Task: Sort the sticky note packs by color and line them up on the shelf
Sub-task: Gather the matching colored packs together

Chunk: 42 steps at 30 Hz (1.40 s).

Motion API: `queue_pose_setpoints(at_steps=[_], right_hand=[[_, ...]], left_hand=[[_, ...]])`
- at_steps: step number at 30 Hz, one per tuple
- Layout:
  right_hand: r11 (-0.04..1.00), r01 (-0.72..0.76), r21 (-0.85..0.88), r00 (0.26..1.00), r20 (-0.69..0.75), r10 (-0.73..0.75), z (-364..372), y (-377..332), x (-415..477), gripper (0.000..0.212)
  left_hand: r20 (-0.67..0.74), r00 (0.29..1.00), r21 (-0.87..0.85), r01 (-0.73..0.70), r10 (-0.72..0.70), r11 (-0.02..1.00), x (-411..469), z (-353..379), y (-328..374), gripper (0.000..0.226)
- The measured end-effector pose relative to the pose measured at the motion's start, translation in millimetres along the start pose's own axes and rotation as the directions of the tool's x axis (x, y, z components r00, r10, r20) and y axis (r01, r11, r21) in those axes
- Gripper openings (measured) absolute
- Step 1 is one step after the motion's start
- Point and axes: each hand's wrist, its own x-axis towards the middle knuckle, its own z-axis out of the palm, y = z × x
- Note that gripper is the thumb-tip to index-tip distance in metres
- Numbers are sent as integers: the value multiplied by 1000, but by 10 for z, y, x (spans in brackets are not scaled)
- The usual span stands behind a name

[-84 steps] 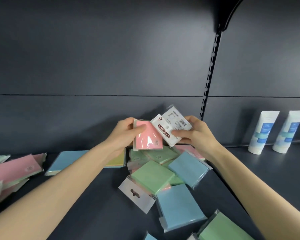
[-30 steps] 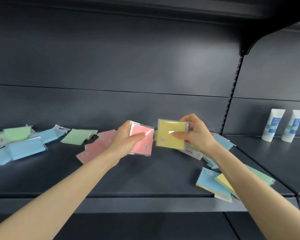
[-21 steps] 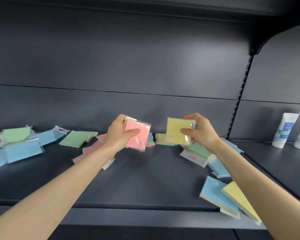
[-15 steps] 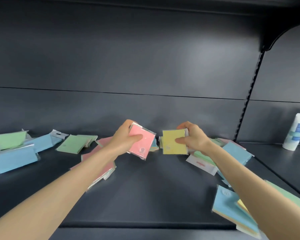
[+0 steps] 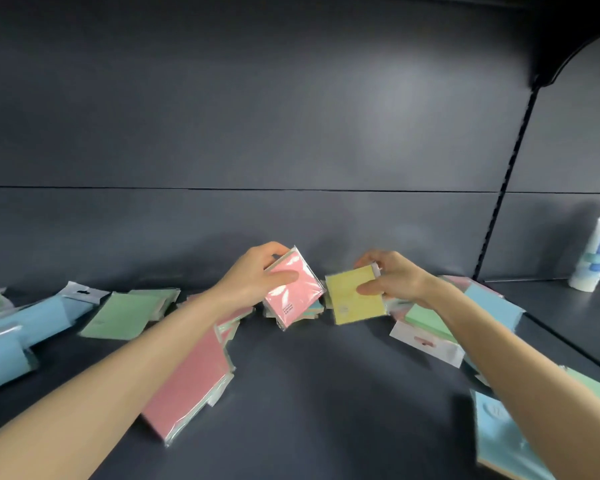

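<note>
My left hand (image 5: 253, 277) grips a pink sticky note pack (image 5: 293, 294) in clear wrap, tilted, just above the dark shelf (image 5: 309, 393). My right hand (image 5: 392, 280) holds a yellow pack (image 5: 355, 296) beside it, low near the shelf's back. A small pile of packs lies behind both. Pink packs (image 5: 191, 379) lie under my left forearm. Green packs (image 5: 125, 315) and blue packs (image 5: 39, 315) lie to the left. More blue packs (image 5: 492, 304) and a green pack (image 5: 428, 320) lie under my right arm.
A white hang tab (image 5: 426, 342) sticks out near my right wrist. A blue pack (image 5: 499, 441) lies at the shelf's front right. A white tube (image 5: 596, 258) stands on the neighbouring shelf bay, past a slotted upright (image 5: 503, 188). The back panel is dark grey.
Both hands have dropped lower and further back toward the shelf, still carrying the pink and yellow packs. The camera has moved closer and turned left, so the white tubes slid to the right edge.
</note>
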Motion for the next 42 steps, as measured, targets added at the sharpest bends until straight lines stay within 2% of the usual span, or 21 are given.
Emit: queue_pose_setpoints(at_steps=[6, 8, 9, 10, 12, 14, 15, 19, 24, 26, 29, 34, 37, 42], right_hand=[[967, -54, -249, 999, -22, 50, 178, 79, 72, 40], [929, -34, -368, 999, -32, 24, 174, 54, 57, 46], [928, -9, -373, 999, -37, -5, 168, 11, 29, 48], [945, 22, -326, 999, -34, -35, 164, -50, -12, 50], [990, 91, -104, 996, 22, -89, 176, -224, -128, 49], [986, 118, 119, 983, 128, -134, 234, -421, -265, 47], [976, 136, 170, 973, 160, -163, 278, -501, -323, 46], [942, 236, 241, 952, 138, -274, 515, -692, -484, 28], [926, 314, 211, 937, 92, -338, 828, -886, -609, 17], [921, 333, 202, 933, 70, -352, 976, -972, -642, 16], [915, 381, 135, 917, 75, -393, 1213, -1060, -687, 14], [917, 397, -26, 916, 67, -395, 1463, -1179, -713, 5], [931, 347, -109, 937, 86, -339, 1537, -1216, -702, 7], [933, 309, -182, 951, 68, -302, 1553, -1264, -764, 21]], left_hand=[[40, 999, 0, 1, -1, 1000, -11, 33, -94, 20], [32, 999, -27, 14, -13, 1000, -31, 26, -88, 19], [35, 999, -46, 22, -21, 999, -48, 20, -76, 18], [40, 999, -62, 29, -26, 998, -72, 11, -55, 17], [34, 999, -83, 35, -32, 996, -134, -20, -7, 16], [0, 999, -123, 47, -48, 991, -224, -57, 40, 17], [-21, 998, -151, 54, -58, 987, -282, -72, 61, 17], [-133, 988, -190, 55, -82, 980, -595, -117, 82, 22], [-258, 953, -171, 116, -158, 978, -1090, -282, 35, 27], [-284, 942, -124, 149, -179, 981, -1255, -362, 18, 30], [-323, 929, 60, 210, -180, 976, -1413, -491, -52, 37], [-265, 945, 231, 254, -191, 939, -1487, -624, -260, 44], [-227, 962, 347, 223, -149, 911, -1481, -660, -362, 40], [-115, 992, 493, 104, -54, 864, -1494, -752, -455, 17]])
